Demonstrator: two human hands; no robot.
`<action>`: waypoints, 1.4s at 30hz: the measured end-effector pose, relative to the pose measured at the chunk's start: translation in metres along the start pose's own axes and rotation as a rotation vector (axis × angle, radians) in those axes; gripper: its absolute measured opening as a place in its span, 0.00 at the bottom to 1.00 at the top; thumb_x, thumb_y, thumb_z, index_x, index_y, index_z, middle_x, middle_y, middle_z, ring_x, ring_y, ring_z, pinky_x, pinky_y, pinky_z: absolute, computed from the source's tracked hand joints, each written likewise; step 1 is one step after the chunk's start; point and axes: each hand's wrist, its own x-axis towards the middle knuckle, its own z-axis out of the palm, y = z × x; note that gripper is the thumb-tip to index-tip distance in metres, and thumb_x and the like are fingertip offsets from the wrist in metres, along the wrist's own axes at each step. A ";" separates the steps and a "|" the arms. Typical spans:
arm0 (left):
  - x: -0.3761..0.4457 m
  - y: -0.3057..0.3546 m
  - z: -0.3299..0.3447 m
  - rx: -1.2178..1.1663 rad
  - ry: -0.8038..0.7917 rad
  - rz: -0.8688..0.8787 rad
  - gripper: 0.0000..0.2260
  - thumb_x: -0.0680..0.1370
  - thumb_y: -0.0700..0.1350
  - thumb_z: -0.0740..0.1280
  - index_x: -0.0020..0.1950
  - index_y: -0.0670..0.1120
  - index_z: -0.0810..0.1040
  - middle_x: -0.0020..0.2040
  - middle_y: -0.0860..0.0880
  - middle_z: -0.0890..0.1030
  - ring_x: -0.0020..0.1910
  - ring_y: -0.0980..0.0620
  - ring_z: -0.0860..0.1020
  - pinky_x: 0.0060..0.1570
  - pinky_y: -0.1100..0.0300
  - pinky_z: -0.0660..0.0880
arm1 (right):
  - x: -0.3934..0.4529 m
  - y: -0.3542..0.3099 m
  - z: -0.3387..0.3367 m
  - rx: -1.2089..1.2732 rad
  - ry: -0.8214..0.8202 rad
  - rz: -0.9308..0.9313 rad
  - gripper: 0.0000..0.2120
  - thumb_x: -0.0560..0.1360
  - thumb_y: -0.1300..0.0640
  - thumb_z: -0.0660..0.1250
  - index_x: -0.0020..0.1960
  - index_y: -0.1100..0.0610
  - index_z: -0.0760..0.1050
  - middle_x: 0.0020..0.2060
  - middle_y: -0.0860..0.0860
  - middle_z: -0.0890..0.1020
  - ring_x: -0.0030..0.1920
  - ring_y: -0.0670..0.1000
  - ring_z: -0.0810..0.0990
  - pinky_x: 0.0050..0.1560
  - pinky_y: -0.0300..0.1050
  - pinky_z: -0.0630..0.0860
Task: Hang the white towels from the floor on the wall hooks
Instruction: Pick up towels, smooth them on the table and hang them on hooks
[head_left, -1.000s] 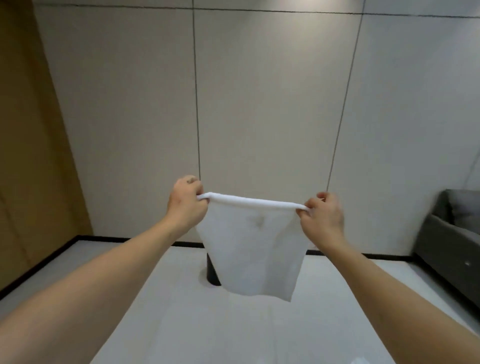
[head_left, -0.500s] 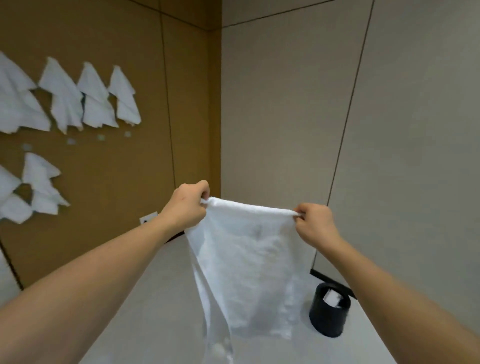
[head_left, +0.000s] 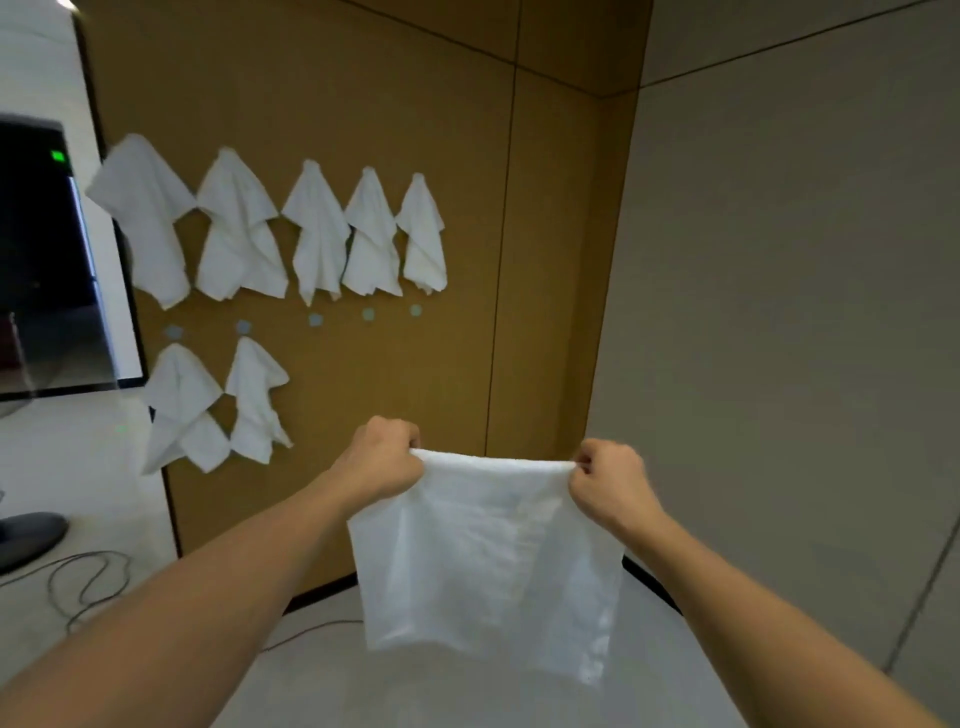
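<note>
Both hands up at chest height, well out in front. Left hand (head_left: 382, 465) curled tight, pinching one top corner of the white towel (head_left: 488, 561). Right hand (head_left: 608, 486) curled the same way on the other top corner. Top edge pulled taut between the two fists, rest of the cloth hanging loose and clear of the floor (head_left: 467, 691). Off to the left, on the brown wall panel (head_left: 415, 104): five hung towels (head_left: 317, 231) in an upper row, two more (head_left: 257, 400) lower down near the panel's left edge. Small pale round hooks (head_left: 368, 314) bare in a line between the two rows. Far left, a dark screen (head_left: 41, 260) and a loose cable (head_left: 88, 582) looping over the floor.
</note>
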 end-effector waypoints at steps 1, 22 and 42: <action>0.015 -0.015 -0.002 -0.011 0.014 -0.024 0.10 0.69 0.38 0.58 0.38 0.50 0.76 0.42 0.49 0.77 0.42 0.48 0.76 0.39 0.56 0.78 | 0.019 -0.012 0.014 0.013 -0.001 -0.019 0.07 0.74 0.62 0.59 0.42 0.54 0.74 0.39 0.50 0.77 0.42 0.52 0.75 0.40 0.44 0.74; 0.328 -0.274 0.005 -0.082 0.361 -0.226 0.12 0.71 0.53 0.57 0.28 0.54 0.71 0.28 0.53 0.75 0.33 0.49 0.76 0.34 0.58 0.66 | 0.415 -0.157 0.308 0.527 -0.237 -0.347 0.22 0.72 0.41 0.64 0.34 0.60 0.73 0.30 0.56 0.77 0.32 0.56 0.74 0.34 0.45 0.66; 0.624 -0.471 0.059 0.284 0.472 0.037 0.18 0.71 0.31 0.73 0.51 0.52 0.87 0.38 0.49 0.80 0.35 0.47 0.80 0.36 0.64 0.70 | 0.694 -0.270 0.540 0.380 -0.234 -0.894 0.08 0.74 0.46 0.73 0.51 0.45 0.85 0.43 0.38 0.85 0.45 0.38 0.80 0.45 0.22 0.68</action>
